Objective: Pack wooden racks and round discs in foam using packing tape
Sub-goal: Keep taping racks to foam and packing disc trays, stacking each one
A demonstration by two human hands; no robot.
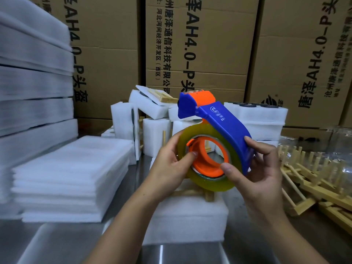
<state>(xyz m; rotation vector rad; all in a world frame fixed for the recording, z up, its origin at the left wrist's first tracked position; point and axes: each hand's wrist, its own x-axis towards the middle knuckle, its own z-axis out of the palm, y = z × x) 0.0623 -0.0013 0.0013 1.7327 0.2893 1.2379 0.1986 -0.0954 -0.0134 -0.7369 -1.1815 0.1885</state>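
Note:
I hold a blue and orange tape dispenser (224, 121) in front of me, above the table. A roll of yellowish packing tape (211, 181) sits on its orange hub. My left hand (171, 166) grips the left side of the roll, thumb on the orange hub. My right hand (255, 168) grips the blue handle from the right, thumb on the roll's face. Below the dispenser lies a foam-wrapped bundle (188, 223) with a wooden rack (198, 194) sticking out of its top.
A stack of white foam sheets (68, 176) lies at the left, with taller foam piles (32, 77) behind. Packed foam bundles (261, 119) stand at the back. Loose wooden racks (312, 180) lie at the right. Cardboard boxes (205, 39) wall the rear. The table is steel (57, 242).

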